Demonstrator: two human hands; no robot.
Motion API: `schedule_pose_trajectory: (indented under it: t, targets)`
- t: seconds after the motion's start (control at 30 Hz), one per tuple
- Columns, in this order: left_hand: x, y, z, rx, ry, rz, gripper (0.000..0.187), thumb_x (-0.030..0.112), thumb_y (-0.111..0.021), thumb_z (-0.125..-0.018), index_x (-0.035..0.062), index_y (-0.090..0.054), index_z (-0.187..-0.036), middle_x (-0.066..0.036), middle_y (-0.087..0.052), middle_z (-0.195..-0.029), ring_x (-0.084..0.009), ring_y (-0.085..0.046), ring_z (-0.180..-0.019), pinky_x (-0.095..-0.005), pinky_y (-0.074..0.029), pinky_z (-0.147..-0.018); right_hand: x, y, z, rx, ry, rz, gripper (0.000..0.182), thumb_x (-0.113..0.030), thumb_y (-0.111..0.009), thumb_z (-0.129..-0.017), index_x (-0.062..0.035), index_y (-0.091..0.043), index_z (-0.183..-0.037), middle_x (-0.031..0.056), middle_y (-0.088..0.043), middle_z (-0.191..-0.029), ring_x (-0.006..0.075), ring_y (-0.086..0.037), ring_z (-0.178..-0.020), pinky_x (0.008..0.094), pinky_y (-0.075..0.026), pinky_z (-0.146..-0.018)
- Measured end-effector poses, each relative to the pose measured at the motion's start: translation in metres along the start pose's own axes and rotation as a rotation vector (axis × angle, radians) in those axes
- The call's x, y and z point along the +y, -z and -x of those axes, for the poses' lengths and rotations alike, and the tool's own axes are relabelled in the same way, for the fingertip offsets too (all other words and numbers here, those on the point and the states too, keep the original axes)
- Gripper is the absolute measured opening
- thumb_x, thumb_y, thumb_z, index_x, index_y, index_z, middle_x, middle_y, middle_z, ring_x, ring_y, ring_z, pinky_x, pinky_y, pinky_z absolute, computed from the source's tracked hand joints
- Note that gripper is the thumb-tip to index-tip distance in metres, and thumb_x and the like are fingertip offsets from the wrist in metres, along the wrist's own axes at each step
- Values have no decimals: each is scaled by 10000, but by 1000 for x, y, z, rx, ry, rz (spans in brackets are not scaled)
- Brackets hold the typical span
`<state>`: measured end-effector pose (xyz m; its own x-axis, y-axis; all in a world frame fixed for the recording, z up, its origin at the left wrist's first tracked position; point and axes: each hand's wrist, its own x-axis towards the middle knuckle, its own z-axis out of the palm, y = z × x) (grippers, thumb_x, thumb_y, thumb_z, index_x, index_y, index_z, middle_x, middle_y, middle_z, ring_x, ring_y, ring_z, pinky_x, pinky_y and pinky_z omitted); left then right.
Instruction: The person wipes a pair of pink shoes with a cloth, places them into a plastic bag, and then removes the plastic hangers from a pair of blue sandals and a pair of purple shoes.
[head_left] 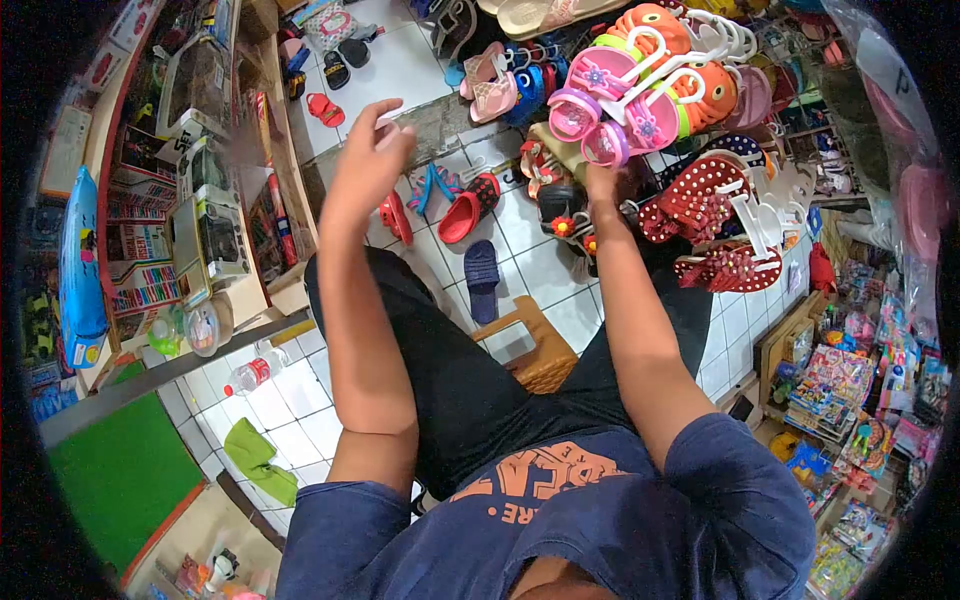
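Raised over the floor at upper left, my left hand (380, 150) has its fingers loosely bent and apart, with nothing in them. My right hand (601, 183) reaches in under pink sandals (650, 120) on white hangers. Those sandals hide most of it, so its fingers and any grip cannot be made out. A beige cloth-like piece (560, 148) shows beside it. Red polka-dot sandals (698, 205) are to its right. Between my hands, a red clog (460, 217) and a dark blue slipper (482, 280) lie on the white tiles.
A brown plastic stool (545, 345) stands between my legs. Glass-fronted shelves (200, 190) line the left side. A bottle (252, 374) and a green cloth (258, 460) lie on the floor at lower left. Packaged toys (835, 385) crowd the right side.
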<state>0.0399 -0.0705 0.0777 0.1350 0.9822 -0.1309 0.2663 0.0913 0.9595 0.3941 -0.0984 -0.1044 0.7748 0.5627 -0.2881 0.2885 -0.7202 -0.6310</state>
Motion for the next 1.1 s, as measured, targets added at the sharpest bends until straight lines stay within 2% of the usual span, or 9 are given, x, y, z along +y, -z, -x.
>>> schedule_pose_trajectory:
  t: [0.2, 0.27, 0.4, 0.43, 0.73, 0.77, 0.93, 1.0, 1.1]
  targets:
    - [-41, 17, -10, -187, 66, -215, 575, 305, -636, -949, 44, -454, -1427, -186, -590, -1306, -275, -577, -1196, -355, -446, -998, -38, 9, 62, 157, 656, -339, 534, -135, -660, -787, 83, -487, -1242, 321, -569, -1213, 436, -546, -1165, 469, -400, -1027]
    - [-47, 11, -14, -317, 221, -350, 633, 331, -637, -950, 44, -407, -1465, -212, -562, -1358, -298, -573, -1216, -370, -449, -1008, -45, -9, 92, 607, 802, 79, 554, -97, -615, -797, 35, -485, -1318, 260, -553, -1299, 425, -519, -1202, 457, -405, -1001]
    - [-82, 10, -32, -396, 198, -459, 716, 366, -621, -925, -32, -376, -1467, -277, -472, -1441, -351, -476, -1343, -372, -369, -1106, -20, -65, 121, 183, 1015, -244, 479, -12, -606, -767, 51, -480, -1224, 259, -516, -1184, 429, -508, -1113, 490, -392, -998]
    - [-89, 11, -35, -381, 165, -488, 712, 418, -620, -947, 55, -361, -1502, -235, -513, -1417, -327, -562, -1243, -386, -458, -1015, -9, -75, 133, -9, 864, -273, 481, -7, -611, -771, 46, -479, -1229, 256, -529, -1187, 416, -513, -1136, 475, -396, -1009]
    - [-73, 25, -35, -371, 305, -493, 691, 423, -592, -958, 49, -366, -1494, -263, -524, -1390, -354, -555, -1251, -399, -441, -1037, 197, -192, 141, -786, 19, 278, 395, -256, -704, -838, 26, -621, -1101, 197, -672, -1012, 321, -674, -888, 433, -547, -773]
    - [-72, 24, -31, -297, 248, -482, 704, 418, -607, -907, 6, -426, -1450, -288, -650, -1167, -375, -622, -1145, -403, -460, -991, 208, -196, 137, -956, -102, 368, 383, -273, -691, -844, 38, -639, -1061, 207, -674, -995, 324, -679, -859, 454, -554, -735]
    - [-77, 28, -33, -285, 298, -432, 771, 475, -586, -894, -15, -395, -1457, -284, -617, -1210, -400, -604, -1169, -422, -453, -1005, 205, -197, 134, -1026, -170, 573, 316, -259, -607, -867, 36, -665, -961, 204, -676, -886, 306, -671, -758, 455, -540, -583]
    - [-91, 29, -35, -93, 438, -770, 744, 465, -574, -890, 2, -404, -1447, -307, -476, -1395, -441, -525, -1262, -502, -376, -1080, 210, -221, 119, -1066, 186, 604, 299, -250, -601, -858, 33, -657, -940, 153, -678, -802, 293, -666, -664, 447, -529, -546]
    - [-87, 29, -37, 17, 500, -655, 777, 497, -594, -903, -31, -404, -1440, -297, -428, -1447, -440, -412, -1359, -433, -347, -1124, 189, -252, 111, -1006, 6, 135, 184, -157, -581, -872, 5, -635, -942, 124, -663, -728, 237, -653, -538, 383, -523, -480]
